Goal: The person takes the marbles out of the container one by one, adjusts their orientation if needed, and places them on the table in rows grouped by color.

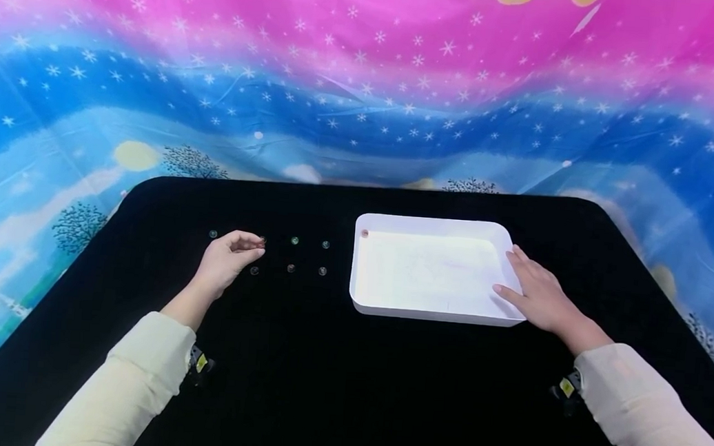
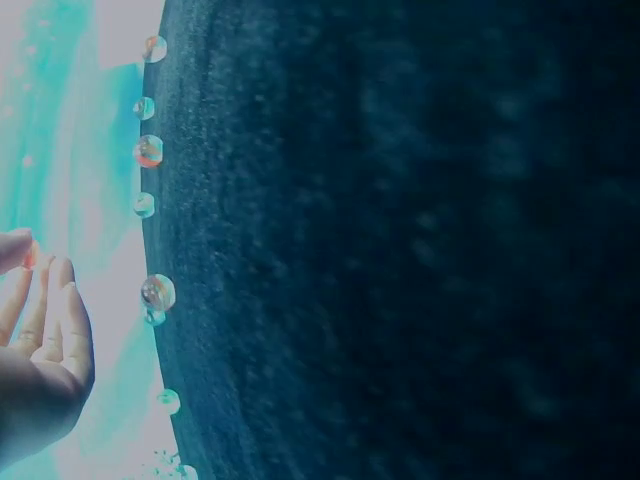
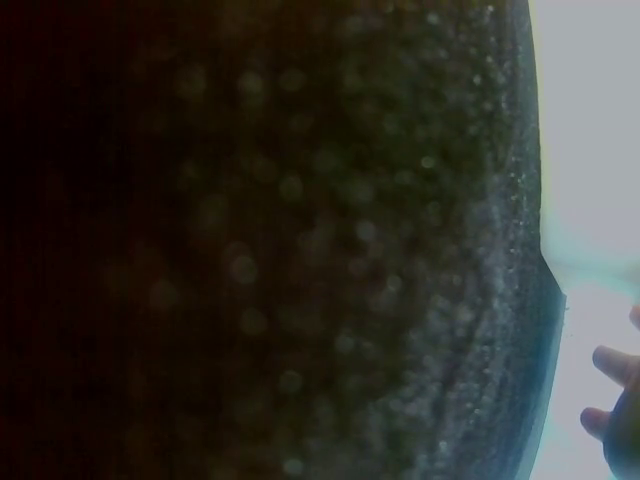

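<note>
My left hand point(image 1: 230, 259) pinches a small orange-tinted glass marble point(image 2: 33, 257) between thumb and fingertip, held up above the black tabletop. Around it, several clear marbles lie in two loose rows, among them a green one point(image 1: 295, 241) and a reddish one point(image 1: 291, 268). One marble point(image 1: 213, 234) sits just beyond the back of this hand. My right hand point(image 1: 539, 291) rests on the right rim of a white rectangular tray point(image 1: 437, 316), fingers extended and thumb reaching over the inside. A single brownish marble point(image 1: 365, 233) lies in the tray's far left corner.
The black-covered table point(image 1: 345, 388) has rounded far corners. Behind it hangs a pink and blue curtain point(image 1: 365, 99) with snowflakes and trees. Small dark devices with yellow labels are strapped at the left wrist point(image 1: 201, 363) and right wrist point(image 1: 566, 387).
</note>
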Demonstrator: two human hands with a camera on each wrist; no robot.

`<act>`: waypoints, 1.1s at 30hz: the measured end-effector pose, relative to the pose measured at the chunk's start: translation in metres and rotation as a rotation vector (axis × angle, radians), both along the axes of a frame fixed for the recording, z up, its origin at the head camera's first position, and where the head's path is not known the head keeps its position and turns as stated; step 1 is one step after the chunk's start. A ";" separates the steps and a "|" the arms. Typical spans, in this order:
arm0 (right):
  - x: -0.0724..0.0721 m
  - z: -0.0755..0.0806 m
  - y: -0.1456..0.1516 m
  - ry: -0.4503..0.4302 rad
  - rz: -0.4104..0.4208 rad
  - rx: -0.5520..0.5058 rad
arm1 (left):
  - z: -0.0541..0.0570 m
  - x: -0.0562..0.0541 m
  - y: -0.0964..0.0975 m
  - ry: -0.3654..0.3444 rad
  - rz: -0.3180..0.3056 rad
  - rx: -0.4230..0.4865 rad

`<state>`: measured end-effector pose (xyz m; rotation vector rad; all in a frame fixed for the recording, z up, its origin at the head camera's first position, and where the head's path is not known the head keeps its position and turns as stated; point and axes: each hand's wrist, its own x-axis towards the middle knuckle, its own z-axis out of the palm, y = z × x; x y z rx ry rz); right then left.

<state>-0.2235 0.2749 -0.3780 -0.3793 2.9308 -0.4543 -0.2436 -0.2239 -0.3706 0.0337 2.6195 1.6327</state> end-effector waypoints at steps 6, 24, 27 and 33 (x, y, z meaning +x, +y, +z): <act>-0.002 0.001 -0.002 -0.005 -0.001 0.007 | -0.001 0.005 -0.007 -0.001 0.017 -0.009; -0.001 -0.002 0.000 0.008 -0.006 -0.002 | -0.010 0.007 -0.034 0.004 0.042 -0.137; 0.000 -0.002 0.000 0.012 -0.008 0.000 | -0.012 0.008 -0.039 -0.014 0.038 -0.164; -0.001 -0.003 0.000 0.013 -0.004 -0.006 | -0.013 0.007 -0.046 -0.023 0.037 -0.238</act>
